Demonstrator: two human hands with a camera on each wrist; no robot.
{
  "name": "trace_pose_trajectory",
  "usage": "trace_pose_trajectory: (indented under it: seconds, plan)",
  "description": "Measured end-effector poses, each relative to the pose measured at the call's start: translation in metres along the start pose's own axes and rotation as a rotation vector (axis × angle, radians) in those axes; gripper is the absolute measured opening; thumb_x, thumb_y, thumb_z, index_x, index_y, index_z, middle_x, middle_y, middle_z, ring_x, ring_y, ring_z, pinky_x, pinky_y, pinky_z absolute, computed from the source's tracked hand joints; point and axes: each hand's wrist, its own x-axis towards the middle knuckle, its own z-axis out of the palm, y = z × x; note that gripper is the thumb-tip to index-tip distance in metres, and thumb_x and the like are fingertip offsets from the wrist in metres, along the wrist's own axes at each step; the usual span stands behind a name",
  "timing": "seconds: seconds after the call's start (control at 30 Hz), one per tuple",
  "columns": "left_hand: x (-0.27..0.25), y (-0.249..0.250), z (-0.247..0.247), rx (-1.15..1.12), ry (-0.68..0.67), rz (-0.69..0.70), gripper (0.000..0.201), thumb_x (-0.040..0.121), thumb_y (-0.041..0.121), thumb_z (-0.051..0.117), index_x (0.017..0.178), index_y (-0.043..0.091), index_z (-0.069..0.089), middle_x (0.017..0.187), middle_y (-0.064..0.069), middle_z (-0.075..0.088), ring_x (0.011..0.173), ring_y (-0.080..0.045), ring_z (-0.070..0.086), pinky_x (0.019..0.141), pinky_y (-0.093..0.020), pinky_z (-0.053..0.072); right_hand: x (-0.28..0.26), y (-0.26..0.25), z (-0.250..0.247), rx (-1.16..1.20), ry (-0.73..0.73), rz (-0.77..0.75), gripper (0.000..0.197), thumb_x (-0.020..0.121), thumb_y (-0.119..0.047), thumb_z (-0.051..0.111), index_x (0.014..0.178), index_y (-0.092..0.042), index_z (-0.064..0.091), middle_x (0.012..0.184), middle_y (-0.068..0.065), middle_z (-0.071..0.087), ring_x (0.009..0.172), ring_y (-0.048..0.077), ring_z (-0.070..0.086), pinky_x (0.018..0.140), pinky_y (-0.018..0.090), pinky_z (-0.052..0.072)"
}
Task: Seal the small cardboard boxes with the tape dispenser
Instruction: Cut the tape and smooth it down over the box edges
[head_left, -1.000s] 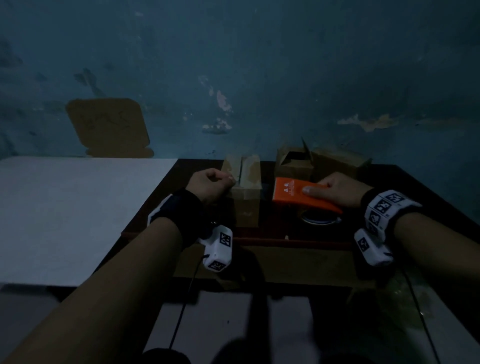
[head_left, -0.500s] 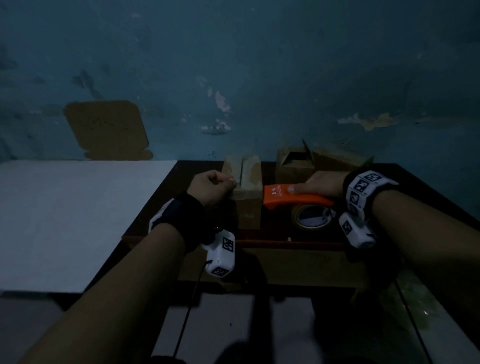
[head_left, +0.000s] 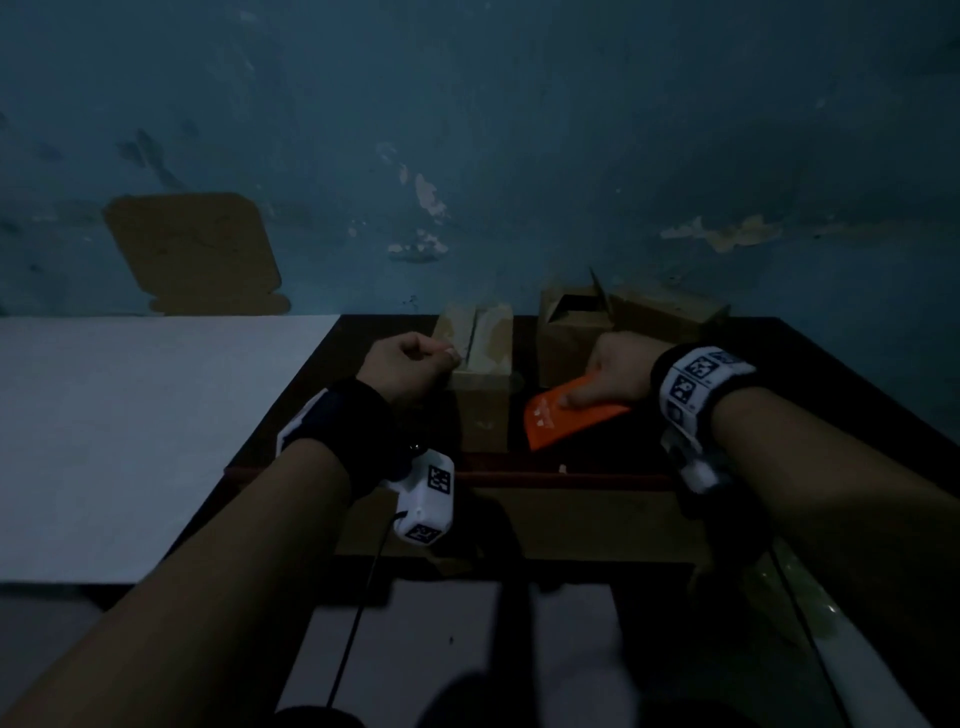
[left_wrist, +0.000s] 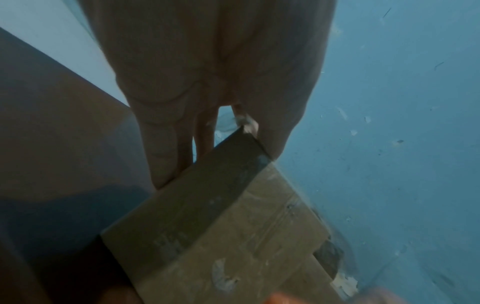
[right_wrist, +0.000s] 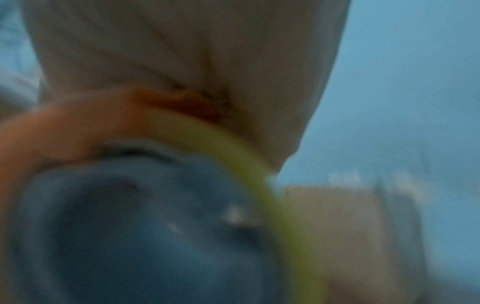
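A small cardboard box (head_left: 480, 410) stands on the dark table, its top flaps (head_left: 475, 338) folded shut with a seam between them. My left hand (head_left: 441, 358) grips the box's near left top corner; in the left wrist view the fingers (left_wrist: 166, 160) lie down its side (left_wrist: 233, 236). Just right of the box, my right hand (head_left: 587, 384) holds the orange tape dispenser (head_left: 561, 421), tilted with its flat face towards me. The blurred right wrist view shows the orange body (right_wrist: 64, 131) and the tape roll (right_wrist: 155, 226) under the palm.
Two more cardboard boxes stand at the table's back, one with open flaps (head_left: 571, 322) and one to its right (head_left: 670, 312). A white board (head_left: 130, 426) lies left of the table (head_left: 831, 374). A cardboard sheet (head_left: 192, 249) leans on the blue wall.
My right hand has turned the dispenser and brought it closer to the box; the roll seen under it half a second ago is now hidden. The left hand stays on the box.
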Motion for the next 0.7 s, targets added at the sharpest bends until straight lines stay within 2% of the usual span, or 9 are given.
trace_pose_trajectory:
  seconds: [0.1, 0.2, 0.3, 0.37, 0.47, 0.57, 0.63, 0.7]
  plan:
    - [-0.003, 0.002, -0.001, -0.025, -0.027, -0.034, 0.017, 0.089, 0.025, 0.066, 0.102, 0.014, 0.067, 0.098, -0.001, 0.065, 0.089, -0.016, 0.062, 0.074, -0.031, 0.053, 0.002, 0.004, 0.003, 0.088, 0.069, -0.020, 0.052, 0.074, -0.063, 0.068, 0.059, -0.014, 0.063, 0.056, 0.000, 0.061, 0.055, 0.014, 0.057, 0.053, 0.025, 0.040]
    - [-0.003, 0.002, -0.002, -0.046, -0.007, -0.026, 0.020, 0.088, 0.024, 0.068, 0.104, 0.012, 0.067, 0.095, -0.001, 0.066, 0.085, -0.015, 0.062, 0.069, -0.029, 0.053, 0.000, 0.007, 0.003, 0.145, 0.070, -0.008, 0.054, 0.074, -0.065, 0.067, 0.065, -0.012, 0.072, 0.063, 0.003, 0.069, 0.060, 0.014, 0.063, 0.057, 0.027, 0.045]
    - [-0.005, 0.003, 0.002, -0.042, 0.016, -0.013, 0.021, 0.088, 0.025, 0.068, 0.104, 0.011, 0.067, 0.096, -0.002, 0.066, 0.085, -0.015, 0.062, 0.070, -0.029, 0.053, -0.004, 0.011, 0.003, 0.209, 0.117, 0.004, 0.051, 0.075, -0.064, 0.068, 0.056, -0.016, 0.068, 0.051, -0.003, 0.062, 0.053, 0.012, 0.059, 0.054, 0.026, 0.042]
    - [-0.007, 0.002, 0.004, -0.053, 0.035, 0.000, 0.020, 0.088, 0.023, 0.069, 0.103, 0.010, 0.068, 0.095, -0.002, 0.066, 0.084, -0.015, 0.062, 0.068, -0.026, 0.052, -0.011, 0.015, -0.001, 0.316, 0.204, 0.020, 0.052, 0.075, -0.063, 0.069, 0.052, -0.016, 0.066, 0.046, -0.005, 0.058, 0.050, 0.014, 0.056, 0.054, 0.025, 0.039]
    - [-0.007, 0.001, 0.005, -0.058, 0.056, 0.017, 0.016, 0.087, 0.022, 0.070, 0.098, 0.010, 0.068, 0.095, -0.001, 0.067, 0.086, -0.013, 0.062, 0.067, -0.021, 0.050, -0.028, 0.017, -0.013, 0.389, 0.284, 0.054, 0.050, 0.076, -0.065, 0.065, 0.069, -0.016, 0.073, 0.063, 0.001, 0.069, 0.061, 0.018, 0.065, 0.059, 0.026, 0.046]
    - [-0.005, 0.000, 0.007, -0.035, 0.070, 0.022, 0.008, 0.085, 0.022, 0.072, 0.089, 0.016, 0.069, 0.098, 0.002, 0.069, 0.091, -0.012, 0.063, 0.069, -0.018, 0.047, -0.034, 0.017, -0.011, 0.341, 0.339, 0.058, 0.052, 0.084, -0.065, 0.055, 0.081, -0.016, 0.073, 0.078, 0.005, 0.070, 0.072, 0.020, 0.066, 0.067, 0.028, 0.048]
    - [-0.007, 0.002, 0.008, -0.028, 0.064, 0.018, 0.011, 0.086, 0.023, 0.071, 0.092, 0.014, 0.069, 0.098, 0.003, 0.068, 0.091, -0.012, 0.062, 0.067, -0.017, 0.046, -0.033, 0.019, -0.004, 0.303, 0.355, 0.039, 0.045, 0.089, -0.057, 0.054, 0.088, -0.016, 0.072, 0.087, 0.007, 0.070, 0.075, 0.019, 0.064, 0.070, 0.028, 0.048]
    - [-0.012, 0.007, 0.009, -0.026, 0.033, 0.010, 0.019, 0.089, 0.025, 0.067, 0.101, 0.010, 0.067, 0.098, 0.002, 0.066, 0.085, -0.010, 0.061, 0.062, -0.017, 0.046, -0.031, 0.019, 0.005, 0.236, 0.333, 0.013, 0.030, 0.089, -0.045, 0.058, 0.093, -0.018, 0.070, 0.095, 0.007, 0.070, 0.075, 0.014, 0.062, 0.064, 0.025, 0.046]
